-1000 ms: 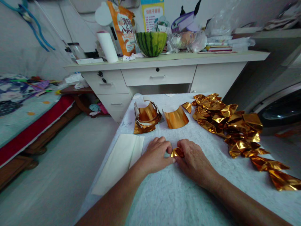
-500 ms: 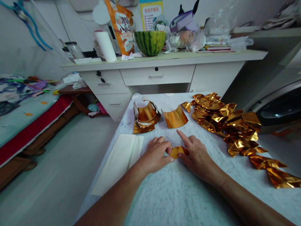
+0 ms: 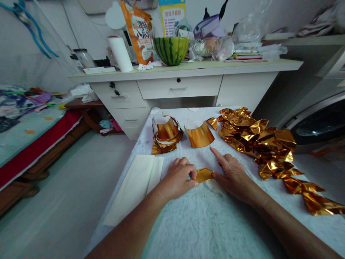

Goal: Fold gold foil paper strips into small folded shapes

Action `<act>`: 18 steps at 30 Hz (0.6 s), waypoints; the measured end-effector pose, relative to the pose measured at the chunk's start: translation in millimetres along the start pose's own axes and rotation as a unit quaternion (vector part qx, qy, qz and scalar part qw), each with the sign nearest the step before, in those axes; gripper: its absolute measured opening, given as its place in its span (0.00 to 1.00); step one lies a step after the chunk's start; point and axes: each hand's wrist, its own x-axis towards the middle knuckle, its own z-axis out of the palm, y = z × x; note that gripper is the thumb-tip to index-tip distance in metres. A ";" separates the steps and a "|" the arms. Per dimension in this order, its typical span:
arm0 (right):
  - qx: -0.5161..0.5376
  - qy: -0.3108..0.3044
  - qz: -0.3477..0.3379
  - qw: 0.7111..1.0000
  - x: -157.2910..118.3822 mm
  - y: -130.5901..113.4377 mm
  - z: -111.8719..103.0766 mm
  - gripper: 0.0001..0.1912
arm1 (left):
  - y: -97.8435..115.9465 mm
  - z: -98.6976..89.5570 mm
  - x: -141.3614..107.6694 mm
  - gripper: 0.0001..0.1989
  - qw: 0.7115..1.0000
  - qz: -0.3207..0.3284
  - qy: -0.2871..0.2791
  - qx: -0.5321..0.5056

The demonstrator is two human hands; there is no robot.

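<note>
A small folded piece of gold foil paper (image 3: 204, 175) lies flat on the cloth-covered table, pointed at its corners. My left hand (image 3: 181, 178) pinches its left end between thumb and curled fingers. At its right end, the thumb of my right hand (image 3: 231, 172) touches the tip, the index finger stretched forward and the other fingers loosely bent. Just beyond is a curved gold foil sheet (image 3: 201, 136). Left of that sits a curled stack of gold foil sheets (image 3: 167, 132) with pale undersides. Folded white paper (image 3: 132, 187) lies by my left forearm.
Many folded gold foil pieces (image 3: 258, 136) are heaped along the table's right side. Behind the table stands a white desk (image 3: 179, 86) holding a half watermelon (image 3: 171, 50), a paper roll and an orange pouch. A front-loading washer (image 3: 323, 118) is at right, a bed at left.
My right hand has slid right and opened slightly, showing more of the folded foil piece. My left hand keeps its pinch in nearly the same place.
</note>
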 end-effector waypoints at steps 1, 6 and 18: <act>0.000 -0.006 0.004 1.000 0.2 1.5 -1.6 0.39 | -0.2 0.2 0.1 0.05 1.000 0.002 0.002 0.000; 0.030 -0.029 0.005 0.999 1.2 5.6 -7.2 0.40 | 0.8 -0.7 -0.7 0.05 1.000 -0.002 0.002 -0.004; 0.076 -0.042 -0.032 0.996 0.7 19.1 -7.5 0.40 | 1.5 -1.1 -0.8 0.01 1.000 -0.012 -0.003 0.001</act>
